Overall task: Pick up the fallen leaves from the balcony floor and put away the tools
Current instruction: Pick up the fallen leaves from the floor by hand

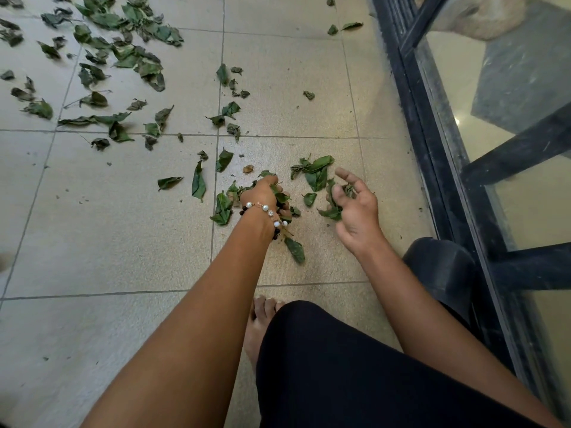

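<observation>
Leaves (pixel 315 174) lay scattered on the tiled floor (pixel 123 242), thickest toward 10 o'clock. Left hand (pixel 265 196) clutched a bunch; right hand (pixel 355 208) was loosely cupped around a few. Judged light, limp, crumbly: gather in handfuls, scooping from beneath.

Floor (pixel 123 242): beige square tiles, grey grout lines. Green leaves (pixel 123 57) lie scattered, densest far left; a smaller cluster (pixel 315 173) lies mid-floor near the black railing base (pixel 411 97). One bare foot (pixel 258 329) rests on the tiles.
</observation>
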`<move>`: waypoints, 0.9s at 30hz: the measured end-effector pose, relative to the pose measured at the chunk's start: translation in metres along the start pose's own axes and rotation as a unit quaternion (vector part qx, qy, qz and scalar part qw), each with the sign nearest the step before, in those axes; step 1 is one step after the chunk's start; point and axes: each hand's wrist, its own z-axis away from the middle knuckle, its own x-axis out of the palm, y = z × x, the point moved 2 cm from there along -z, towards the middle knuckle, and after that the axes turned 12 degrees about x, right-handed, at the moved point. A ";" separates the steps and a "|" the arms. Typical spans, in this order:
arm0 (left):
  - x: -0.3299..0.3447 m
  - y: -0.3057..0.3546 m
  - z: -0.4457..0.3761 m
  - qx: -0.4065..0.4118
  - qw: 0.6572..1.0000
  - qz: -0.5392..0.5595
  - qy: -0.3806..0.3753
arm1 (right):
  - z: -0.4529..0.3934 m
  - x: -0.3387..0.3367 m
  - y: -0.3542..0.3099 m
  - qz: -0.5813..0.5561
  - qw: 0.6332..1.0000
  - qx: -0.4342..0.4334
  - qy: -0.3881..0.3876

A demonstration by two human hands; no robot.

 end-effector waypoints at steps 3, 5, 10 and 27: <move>0.012 0.002 0.005 -0.023 0.998 0.059 -0.029 | -0.001 0.015 -0.004 -0.169 0.978 0.091 -0.076; 0.021 0.007 0.010 -0.027 0.993 0.110 -0.036 | -0.002 0.030 -0.004 -0.229 0.960 0.113 -0.117; 0.037 0.025 0.027 -0.010 0.964 0.263 0.037 | 0.011 0.074 -0.022 -0.282 0.945 0.120 -0.114; 0.122 0.302 0.257 0.073 0.989 0.068 0.106 | 0.187 0.234 -0.285 0.030 0.998 0.003 -0.062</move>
